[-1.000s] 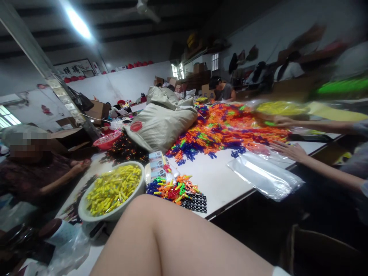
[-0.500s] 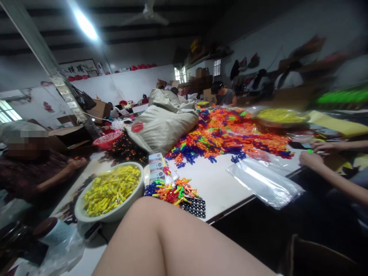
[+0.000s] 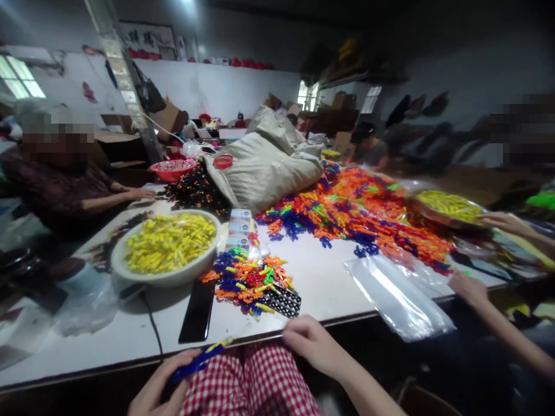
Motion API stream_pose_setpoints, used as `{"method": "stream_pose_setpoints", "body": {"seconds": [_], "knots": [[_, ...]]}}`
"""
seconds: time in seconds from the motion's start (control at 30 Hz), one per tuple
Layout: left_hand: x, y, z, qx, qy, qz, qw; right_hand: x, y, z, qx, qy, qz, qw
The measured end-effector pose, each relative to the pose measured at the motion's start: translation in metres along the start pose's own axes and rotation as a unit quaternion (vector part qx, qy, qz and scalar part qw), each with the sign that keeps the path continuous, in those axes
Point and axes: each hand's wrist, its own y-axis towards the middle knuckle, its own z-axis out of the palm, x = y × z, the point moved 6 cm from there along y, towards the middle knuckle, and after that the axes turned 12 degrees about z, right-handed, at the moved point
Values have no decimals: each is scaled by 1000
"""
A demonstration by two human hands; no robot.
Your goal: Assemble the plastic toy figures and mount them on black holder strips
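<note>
My left hand [image 3: 162, 384] is low in the head view, in front of the table edge, closed on a blue plastic piece with a yellow end [image 3: 197, 365]. My right hand [image 3: 314, 344] is at the table's front edge, its fingers curled together; whatever they may hold is hidden. Just beyond it lies a black tray with rows of holes [image 3: 286, 303]. It touches a small heap of blue, orange, red and green plastic pieces [image 3: 247, 280], with yellow pieces among them. A black phone [image 3: 197, 312] lies left of the heap.
A pale basin [image 3: 116, 260] of yellow pieces stands left. A large sack [image 3: 269, 170] and a big heap of coloured pieces [image 3: 359, 208] lie behind. Clear plastic bags [image 3: 399, 297] overhang the front edge at right. Co-workers sit left and right; one's hand [image 3: 468, 289] is near the bags.
The view has shifted down. The bare limb across the lower middle is gone; both my hands, the blue piece, the phone and checked cloth now show. The co-worker's hand at right has reached toward the yellow pieces.
</note>
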Motion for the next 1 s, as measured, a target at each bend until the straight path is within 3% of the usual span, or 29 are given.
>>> {"method": "stream_pose_setpoints", "body": {"seconds": [0.07,0.13,0.2,0.27,0.33,0.4,0.47,0.5,0.57,0.67,0.7,0.77,0.87,1.0], "knots": [[3,3,-19,-40,22,-22,999,-38,-17,-42,-151,46,102,982],[0,18,-29,-93,49,-30,994,-66,-32,-74,-208,42,140,967],[-10,49,-18,-106,51,14,993,-84,-33,-94,-216,20,151,964],[-26,88,17,-53,25,137,989,-99,-18,-104,-229,8,161,960],[-34,124,64,11,22,218,976,-110,12,-109,-266,1,153,952],[-30,154,105,62,56,222,971,-112,53,-112,-307,-28,116,944],[-23,177,137,181,105,211,955,-107,102,-114,-322,-93,70,940],[-19,186,144,236,128,207,941,-102,127,-116,-321,-126,56,937],[-13,205,135,291,164,216,917,-91,176,-122,-325,-173,40,929],[2,242,81,221,238,219,920,-71,247,-134,-324,-221,25,920],[14,254,61,195,277,189,922,-63,270,-136,-321,-243,17,915],[47,269,36,200,351,98,910,-51,312,-137,-307,-288,3,907],[93,269,28,271,408,-9,872,-41,358,-134,-277,-342,-6,898],[118,264,40,284,391,-9,875,-37,379,-134,-261,-373,-1,890]]}}
